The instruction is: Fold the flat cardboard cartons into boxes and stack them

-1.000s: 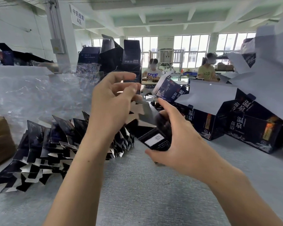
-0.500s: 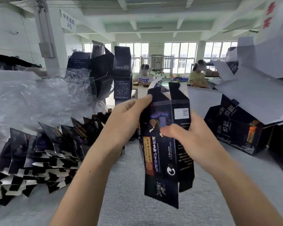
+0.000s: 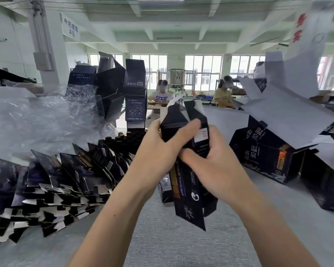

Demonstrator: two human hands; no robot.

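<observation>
Glossy dark printed cardboard carton (image 3: 183, 193), matt grey woven table cover (image 3: 162, 237), crinkled clear plastic sheet (image 3: 37, 120).

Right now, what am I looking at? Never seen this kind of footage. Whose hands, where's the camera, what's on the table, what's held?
There is no robot here. A person wears a wide-angle camera on the head, looking forward and down, so there is one view only, and straight lines bend toward the edges.

The two bare arms coming up from the bottom are the wearer's. The left hand and right hand both grip one dark carton, held upright above the grey table, its top flaps open.

On the table's left lies a fanned row of flat cartons, not yet folded. Behind them is crumpled clear plastic. On the right lie folded boxes with their white flaps open. More dark boxes are stacked at the back.

Two other workers sit farther off, in front of the windows.
</observation>
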